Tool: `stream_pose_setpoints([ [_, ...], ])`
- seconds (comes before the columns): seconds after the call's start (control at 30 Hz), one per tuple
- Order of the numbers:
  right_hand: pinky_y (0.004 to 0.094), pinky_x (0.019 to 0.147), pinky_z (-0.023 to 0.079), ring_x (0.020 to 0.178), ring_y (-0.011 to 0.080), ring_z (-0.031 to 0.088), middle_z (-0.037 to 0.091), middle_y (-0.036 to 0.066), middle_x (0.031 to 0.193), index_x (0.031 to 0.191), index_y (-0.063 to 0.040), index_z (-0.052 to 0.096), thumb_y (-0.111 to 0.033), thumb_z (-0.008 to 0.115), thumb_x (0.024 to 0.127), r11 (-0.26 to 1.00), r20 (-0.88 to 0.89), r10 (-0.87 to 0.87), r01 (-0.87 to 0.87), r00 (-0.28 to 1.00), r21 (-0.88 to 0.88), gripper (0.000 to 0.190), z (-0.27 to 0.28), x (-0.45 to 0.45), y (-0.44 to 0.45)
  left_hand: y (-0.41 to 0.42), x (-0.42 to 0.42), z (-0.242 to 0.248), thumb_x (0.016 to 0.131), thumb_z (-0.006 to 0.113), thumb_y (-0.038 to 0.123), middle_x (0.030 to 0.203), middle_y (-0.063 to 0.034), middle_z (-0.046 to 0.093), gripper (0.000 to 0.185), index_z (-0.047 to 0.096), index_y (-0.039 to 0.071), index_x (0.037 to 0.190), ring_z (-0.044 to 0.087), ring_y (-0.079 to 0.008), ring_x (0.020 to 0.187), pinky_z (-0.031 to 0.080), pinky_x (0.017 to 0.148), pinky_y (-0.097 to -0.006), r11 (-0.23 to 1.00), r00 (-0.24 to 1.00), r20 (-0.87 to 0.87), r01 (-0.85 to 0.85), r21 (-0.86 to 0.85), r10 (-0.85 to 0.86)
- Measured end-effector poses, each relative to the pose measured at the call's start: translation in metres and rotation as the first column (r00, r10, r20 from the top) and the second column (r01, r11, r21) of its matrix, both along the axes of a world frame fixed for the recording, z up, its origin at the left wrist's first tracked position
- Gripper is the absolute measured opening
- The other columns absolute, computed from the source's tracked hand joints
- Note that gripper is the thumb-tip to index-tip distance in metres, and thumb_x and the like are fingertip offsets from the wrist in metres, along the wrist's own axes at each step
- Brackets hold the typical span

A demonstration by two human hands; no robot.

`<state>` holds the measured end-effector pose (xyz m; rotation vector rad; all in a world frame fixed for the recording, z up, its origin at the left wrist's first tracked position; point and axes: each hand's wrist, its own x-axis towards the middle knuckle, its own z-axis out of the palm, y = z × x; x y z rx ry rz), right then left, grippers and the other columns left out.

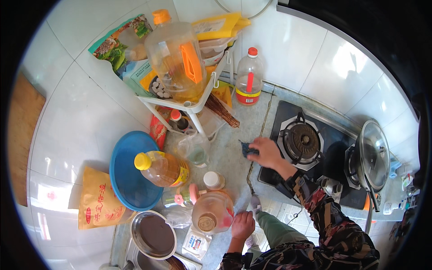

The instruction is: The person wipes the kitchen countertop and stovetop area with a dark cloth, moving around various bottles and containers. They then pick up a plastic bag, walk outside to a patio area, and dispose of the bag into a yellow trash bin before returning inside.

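My right hand (266, 152) grips a dark blue cloth or scouring pad (247, 149) against the grey stone countertop (227, 158), left of the gas stove's near burner (301, 139). A dark crack or seam (250, 175) runs along the counter just under that hand. At the counter's front edge rests my left hand (243, 223), knuckles up and fingers bent, the underside hidden. Close beside it stands a clear plastic jug (212, 209) with a tan cap. A white-capped jar (214, 180) and a yellow-capped oil bottle (165, 168) are farther left.
A lidded pan (374, 155) sits on the far burner. Beside the wall, a white rack (195, 107) carries a large orange-capped jug (175, 57); a red-capped bottle (249, 77) stands nearby. Left are a blue basin (121, 172), a metal pot (153, 234) and a white packet (196, 242).
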<state>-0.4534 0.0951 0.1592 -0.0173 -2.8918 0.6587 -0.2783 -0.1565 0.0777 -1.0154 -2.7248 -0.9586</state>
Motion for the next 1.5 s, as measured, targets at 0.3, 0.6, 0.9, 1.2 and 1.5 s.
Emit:
stream_pose_setpoints([
  [0.3, 0.0423, 0.086, 0.047, 0.099, 0.0339, 0.054, 0.061, 0.012, 0.102, 0.107, -0.007, 0.065, -0.001, 0.067, 0.07, 0.994, -0.17, -0.106, 0.098, 0.98, -0.055, 0.038, -0.037, -0.038, -0.002, 0.0, -0.002, 0.004, 0.074, 0.064, 0.011, 0.091, -0.0101, 0.06, 0.027, 0.06, 0.004, 0.1, 0.06, -0.0297, 0.084, 0.048, 0.078, -0.0415, 1.0, 1.0, 0.022, 0.007, 0.005, -0.007],
  [0.6, 0.041, 0.083, 0.048, 0.098, 0.0331, 0.054, 0.054, 0.013, 0.097, 0.095, 0.0, 0.062, -0.001, 0.063, 0.069, 0.989, -0.173, 0.127, -0.139, 0.977, -0.057, 0.026, -0.056, -0.06, -0.073, 0.001, 0.0, 0.001, 0.074, 0.064, 0.012, 0.092, -0.0101, 0.061, 0.028, 0.06, 0.005, 0.1, 0.06, -0.0288, 0.083, 0.048, 0.077, -0.0416, 1.0, 1.0, -0.005, 0.0, -0.023, 0.0],
  [0.9, 0.0401, 0.076, 0.051, 0.091, 0.0318, 0.058, 0.057, 0.013, 0.09, 0.089, -0.002, 0.063, -0.005, 0.063, 0.072, 0.975, -0.062, 0.22, -0.22, 0.973, 0.019, 0.017, -0.055, -0.04, -0.065, 0.001, -0.001, 0.002, 0.075, 0.064, 0.013, 0.094, -0.0099, 0.061, 0.027, 0.061, 0.006, 0.101, 0.06, -0.0281, 0.086, 0.048, 0.079, -0.0418, 1.0, 1.0, -0.026, -0.004, -0.005, 0.003],
  [1.2, 0.0425, 0.075, 0.05, 0.089, 0.0339, 0.058, 0.057, 0.016, 0.082, 0.078, -0.002, 0.061, -0.003, 0.058, 0.072, 0.993, -0.215, 0.114, -0.102, 0.97, 0.066, 0.007, -0.067, -0.099, -0.063, 0.002, 0.0, -0.002, 0.074, 0.065, 0.012, 0.092, -0.0093, 0.06, 0.026, 0.061, 0.005, 0.099, 0.06, -0.0283, 0.086, 0.048, 0.078, -0.0408, 1.0, 0.999, -0.048, -0.015, 0.026, 0.016],
  [1.5, 0.0442, 0.078, 0.049, 0.092, 0.0357, 0.057, 0.057, 0.016, 0.091, 0.09, 0.001, 0.063, 0.0, 0.064, 0.065, 0.979, -0.054, 0.188, -0.191, 0.981, -0.075, 0.025, -0.057, -0.038, -0.076, 0.001, -0.002, 0.002, 0.074, 0.065, 0.012, 0.093, -0.01, 0.061, 0.028, 0.061, 0.005, 0.1, 0.06, -0.0289, 0.088, 0.048, 0.08, -0.0417, 1.0, 1.0, -0.021, -0.001, 0.013, 0.001],
])
